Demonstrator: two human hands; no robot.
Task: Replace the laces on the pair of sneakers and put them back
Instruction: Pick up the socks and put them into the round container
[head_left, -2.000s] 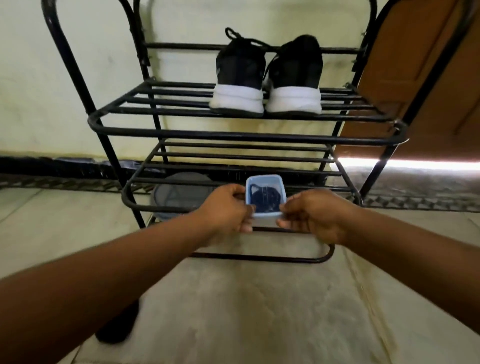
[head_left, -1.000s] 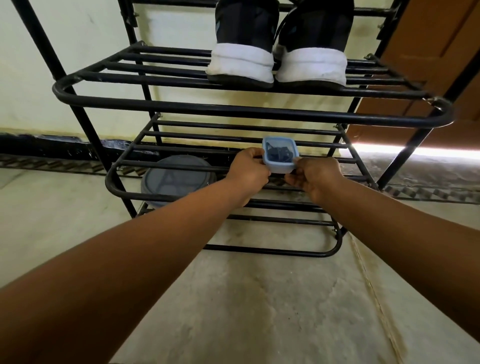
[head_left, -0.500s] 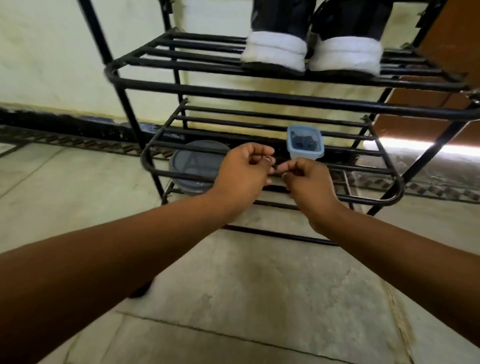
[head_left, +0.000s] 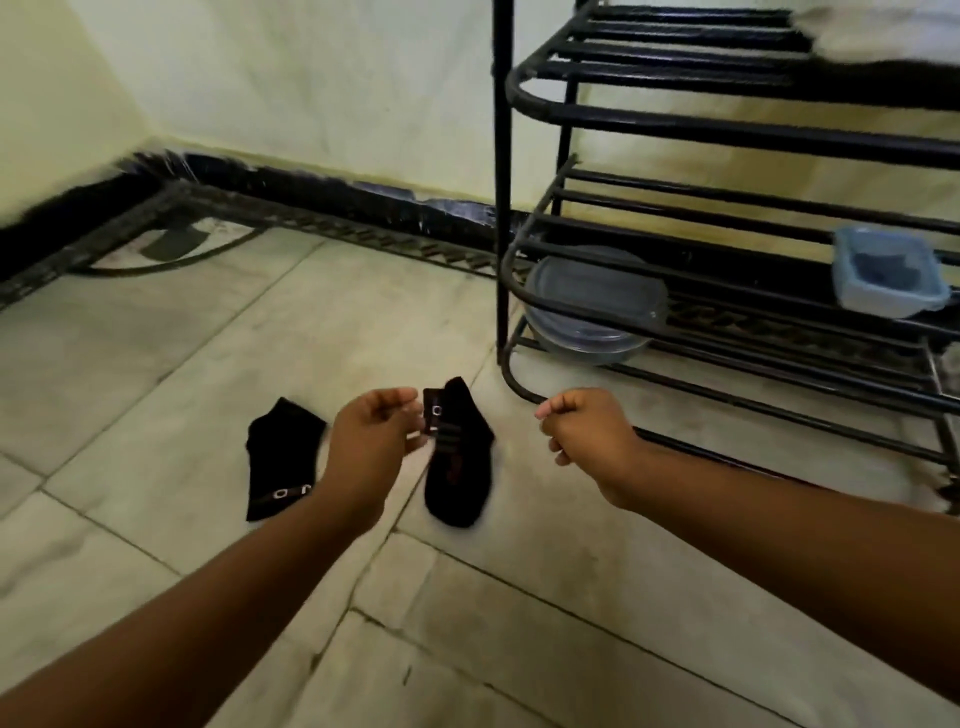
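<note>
Black, pale green and light blue

Two black socks with small white marks, on a pale grey-green tiled floor with thin dark lines. Black metal rack. Light blue box with something dark inside. See-through grey tub. Pale yellow-green wall with a black strip along the bottom.
</note>
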